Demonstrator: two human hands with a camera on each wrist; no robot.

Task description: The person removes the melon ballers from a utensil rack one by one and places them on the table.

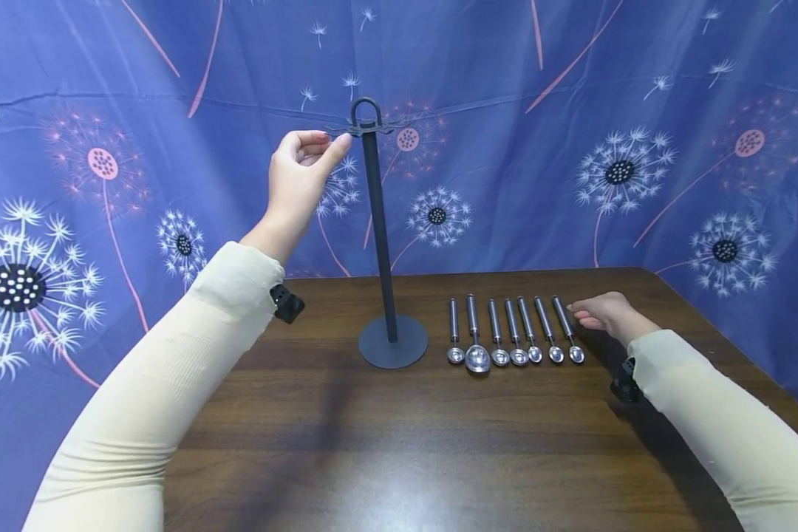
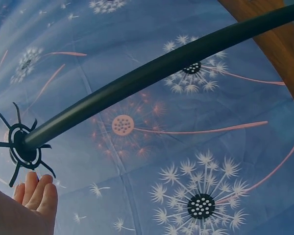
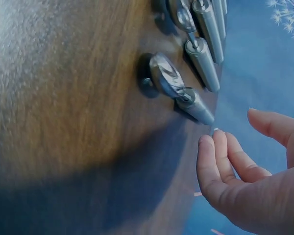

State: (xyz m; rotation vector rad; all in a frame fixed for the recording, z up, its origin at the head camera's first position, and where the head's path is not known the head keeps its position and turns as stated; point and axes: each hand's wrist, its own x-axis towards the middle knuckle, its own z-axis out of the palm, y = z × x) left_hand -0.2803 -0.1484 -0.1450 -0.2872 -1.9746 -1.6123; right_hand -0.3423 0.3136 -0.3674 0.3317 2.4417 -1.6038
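Observation:
A black stand with a round base (image 1: 393, 342) carries a ring of thin hooks (image 1: 366, 130) and a loop at its top. My left hand (image 1: 299, 170) is raised beside the hooks, fingers loosely bent; in the left wrist view the fingertips (image 2: 32, 188) reach the ring's edge. Whether they touch a hook I cannot tell. Near the handle of the rightmost metal measuring spoon (image 1: 565, 325) is my right hand (image 1: 608, 312). In the right wrist view, its fingertips (image 3: 206, 142) lie just short of that spoon's handle (image 3: 198, 107), thumb apart, holding nothing.
Several more metal spoons lie side by side between the stand and my right hand, including a bigger-bowled scoop (image 1: 476, 359). All stand or lie on a brown wooden table (image 1: 346, 458). Behind it hangs a blue dandelion-print cloth (image 1: 492, 185).

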